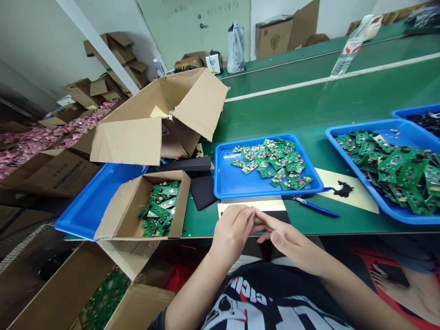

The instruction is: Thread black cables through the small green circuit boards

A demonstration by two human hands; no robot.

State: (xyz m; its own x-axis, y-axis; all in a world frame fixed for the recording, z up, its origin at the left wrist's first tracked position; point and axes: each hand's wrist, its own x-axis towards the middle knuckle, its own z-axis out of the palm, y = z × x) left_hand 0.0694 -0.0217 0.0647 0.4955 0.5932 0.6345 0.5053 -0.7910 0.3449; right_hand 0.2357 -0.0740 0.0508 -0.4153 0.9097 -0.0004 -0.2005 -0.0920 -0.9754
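My left hand [233,231] and my right hand [280,236] meet at the front edge of the green table [309,105], fingers curled and pressed together over a yellow-and-black sheet [252,206]. What they pinch, if anything, is hidden. Just beyond them stands a blue tray [233,181] with several green circuit boards [275,162]. Blue-handled cutters [312,205] lie right of my hands.
A small cardboard box [130,213] of green boards rests on another blue tray [89,201] at left, behind it a big open carton [154,119]. A blue tray [388,201] full of boards sits at right. A water bottle [347,52] stands far back. Cartons crowd the floor.
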